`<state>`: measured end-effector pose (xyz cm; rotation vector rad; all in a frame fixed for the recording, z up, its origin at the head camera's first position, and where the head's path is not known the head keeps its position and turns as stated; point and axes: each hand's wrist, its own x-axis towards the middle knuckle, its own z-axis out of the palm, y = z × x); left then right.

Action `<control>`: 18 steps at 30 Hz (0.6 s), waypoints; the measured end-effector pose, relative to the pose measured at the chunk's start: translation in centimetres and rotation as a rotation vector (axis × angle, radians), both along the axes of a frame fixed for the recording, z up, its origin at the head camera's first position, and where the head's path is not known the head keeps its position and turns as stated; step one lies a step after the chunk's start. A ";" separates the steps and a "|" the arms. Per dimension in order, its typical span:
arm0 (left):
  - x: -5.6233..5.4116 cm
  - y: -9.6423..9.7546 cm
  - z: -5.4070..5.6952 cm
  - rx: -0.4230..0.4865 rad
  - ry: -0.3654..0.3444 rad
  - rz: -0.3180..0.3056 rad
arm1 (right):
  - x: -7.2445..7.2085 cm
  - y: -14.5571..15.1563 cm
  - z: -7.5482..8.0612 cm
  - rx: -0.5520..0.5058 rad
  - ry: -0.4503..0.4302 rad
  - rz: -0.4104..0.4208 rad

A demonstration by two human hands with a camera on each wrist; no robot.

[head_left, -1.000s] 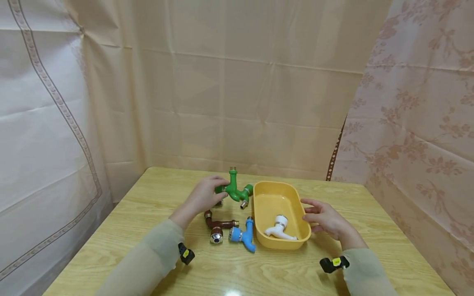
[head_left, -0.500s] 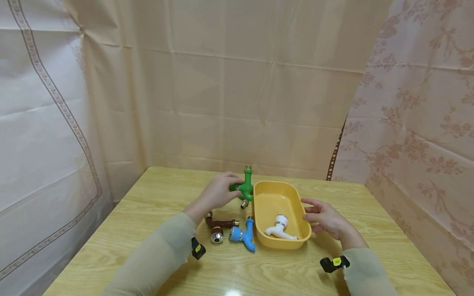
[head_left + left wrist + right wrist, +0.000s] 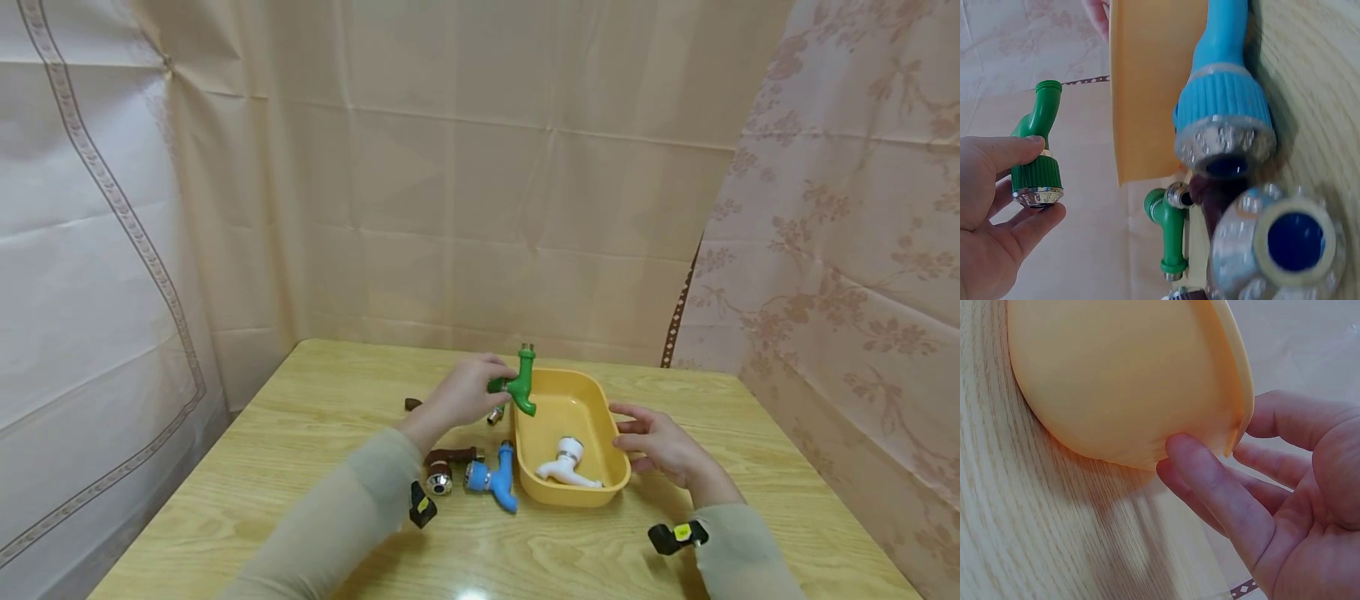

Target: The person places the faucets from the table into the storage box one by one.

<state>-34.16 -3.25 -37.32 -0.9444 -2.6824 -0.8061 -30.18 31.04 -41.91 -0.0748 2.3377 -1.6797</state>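
Carefully, a person's left hand (image 3: 461,392) holds a green tap (image 3: 522,387) at the far left rim of a yellow tub (image 3: 553,417) in the head view, the tap's threaded end pointing up. Inside the tub, toward the near end, lies a white tap (image 3: 566,463); just outside its left wall, on the wooden table (image 3: 525,554), rests a blue tap (image 3: 501,479), with a brown tap (image 3: 441,468) beside it, partly hidden by the left arm. The right hand (image 3: 658,446) sits at the tub's right side, its fingers spread apart. From the left wrist, the thumb and fingers are clamped on the green tap around its ridged, silver-ended handle, holding it clear of the table against the backdrop cloth (image 3: 1091,237). A second green tap (image 3: 1174,234) lies by the tub, while the blue tap's silver-tipped handle fills the upper right and a blurred silver knob (image 3: 1279,247) looms in front. From the right wrist, the right hand's fingertips (image 3: 1182,445) meet the tub's outer wall, the hand not closed around it.
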 end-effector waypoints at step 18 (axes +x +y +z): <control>-0.3 3.7 -0.4 -0.030 -0.066 -0.003 | -0.3 0.1 -0.2 -0.010 -0.011 -0.010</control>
